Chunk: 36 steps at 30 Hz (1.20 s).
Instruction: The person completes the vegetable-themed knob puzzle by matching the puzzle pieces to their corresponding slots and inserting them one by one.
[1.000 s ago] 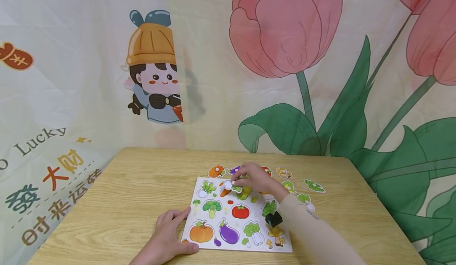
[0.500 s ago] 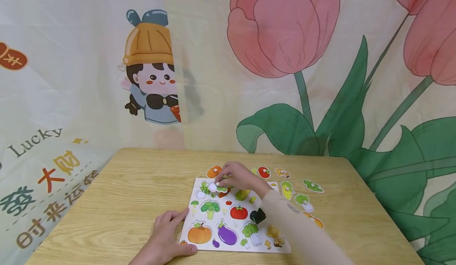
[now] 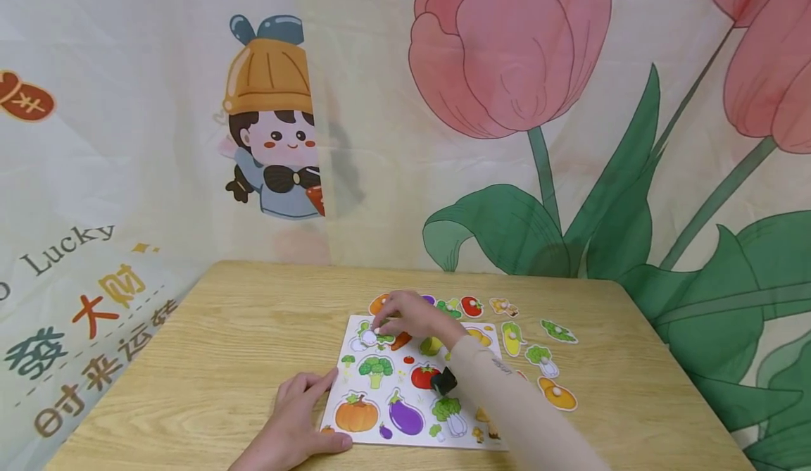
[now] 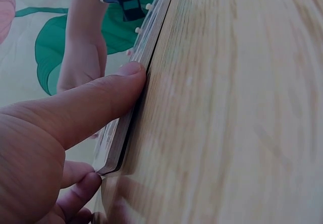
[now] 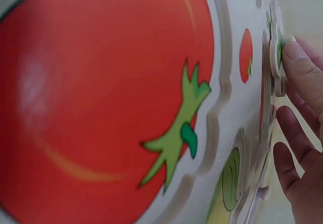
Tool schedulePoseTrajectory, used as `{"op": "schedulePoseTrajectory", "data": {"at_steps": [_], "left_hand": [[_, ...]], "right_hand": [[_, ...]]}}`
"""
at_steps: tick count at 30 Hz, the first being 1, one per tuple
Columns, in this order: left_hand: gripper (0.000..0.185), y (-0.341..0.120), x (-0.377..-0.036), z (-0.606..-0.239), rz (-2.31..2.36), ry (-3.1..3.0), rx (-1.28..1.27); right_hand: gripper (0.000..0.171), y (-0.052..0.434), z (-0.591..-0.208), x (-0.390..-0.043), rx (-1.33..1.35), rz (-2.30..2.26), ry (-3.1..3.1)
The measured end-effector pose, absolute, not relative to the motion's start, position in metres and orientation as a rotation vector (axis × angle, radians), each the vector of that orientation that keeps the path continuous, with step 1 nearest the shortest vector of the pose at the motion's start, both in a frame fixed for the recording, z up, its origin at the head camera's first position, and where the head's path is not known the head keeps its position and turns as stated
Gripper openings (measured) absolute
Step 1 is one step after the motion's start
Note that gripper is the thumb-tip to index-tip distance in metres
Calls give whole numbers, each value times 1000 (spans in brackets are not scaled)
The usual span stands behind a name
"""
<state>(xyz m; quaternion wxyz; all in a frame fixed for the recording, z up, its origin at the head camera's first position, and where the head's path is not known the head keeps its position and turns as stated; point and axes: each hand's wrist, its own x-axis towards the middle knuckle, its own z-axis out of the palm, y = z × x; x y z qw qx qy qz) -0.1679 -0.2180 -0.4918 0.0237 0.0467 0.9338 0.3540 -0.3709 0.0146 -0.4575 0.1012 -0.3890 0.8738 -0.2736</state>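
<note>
A white vegetable puzzle board (image 3: 380, 415) lies on the wooden table (image 3: 209, 358). My right hand (image 3: 408, 317) reaches across its far left corner and pinches a green and white vegetable piece (image 3: 369, 335) by its knob, low over the board. In the right wrist view the fingertips (image 5: 299, 67) hold that piece's edge beside the printed tomato (image 5: 101, 103). My left hand (image 3: 296, 418) rests flat on the table against the board's near left side. Its finger (image 4: 96, 103) presses along the board's edge (image 4: 132, 108).
Several loose vegetable pieces lie beyond and to the right of the board: an orange one (image 3: 378, 303), a red tomato (image 3: 471, 306), a corn cob (image 3: 512, 337), a broccoli (image 3: 540, 358), another orange one (image 3: 557, 393). A printed curtain hangs behind the table.
My right hand has carried the pinched piece leftward from the board's far middle to its far left corner. The left hand has stayed in place.
</note>
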Motion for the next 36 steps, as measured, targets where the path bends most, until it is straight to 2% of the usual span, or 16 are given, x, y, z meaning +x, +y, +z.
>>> {"op": "schedulePoseTrajectory", "data": {"at_steps": [17,36], "left_hand": [[117,-217,-168,-493,1098,2904,165],[117,-216,-168,-492,1079,2901,139]], "right_hand": [[15,0,-459,-379,-1246,-763,2532],[14,-6,-462,-375,-1153,-861,2518]]}}
